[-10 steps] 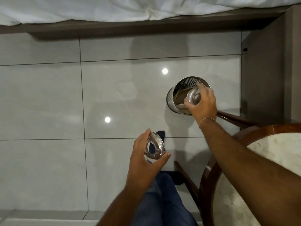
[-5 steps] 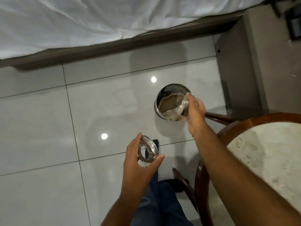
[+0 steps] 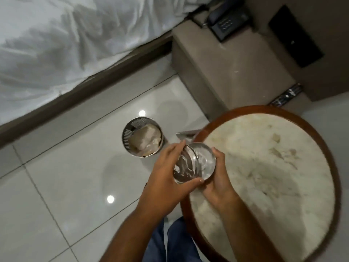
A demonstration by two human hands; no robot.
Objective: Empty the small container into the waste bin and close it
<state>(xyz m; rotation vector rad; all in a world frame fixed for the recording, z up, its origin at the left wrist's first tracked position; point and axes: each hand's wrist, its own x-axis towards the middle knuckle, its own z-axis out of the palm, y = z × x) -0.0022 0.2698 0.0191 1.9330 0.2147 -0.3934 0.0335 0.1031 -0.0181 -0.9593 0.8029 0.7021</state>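
The waste bin (image 3: pixel 126 141), a small perforated steel cylinder, stands on the tiled floor with crumpled paper waste inside. Just right of it, over the edge of the round table, my two hands meet. My right hand (image 3: pixel 217 183) grips the small clear container (image 3: pixel 203 159) from the right. From the left, my left hand (image 3: pixel 164 178) presses the glass-and-steel lid (image 3: pixel 183 168) against it. Motion blur hides whether the lid is fully seated.
A round table (image 3: pixel 334 159) with a marble top and a wooden rim fills the right side. Behind it is a bedside unit (image 3: pixel 217 69) with a black telephone (image 3: pixel 224 23) and a remote (image 3: pixel 285 96). A bed with a white sheet (image 3: pixel 56 44) runs along the upper left.
My right hand has drawn the container back from over the bin toward the table. My left hand has brought the lid up against it. The view has swung right.
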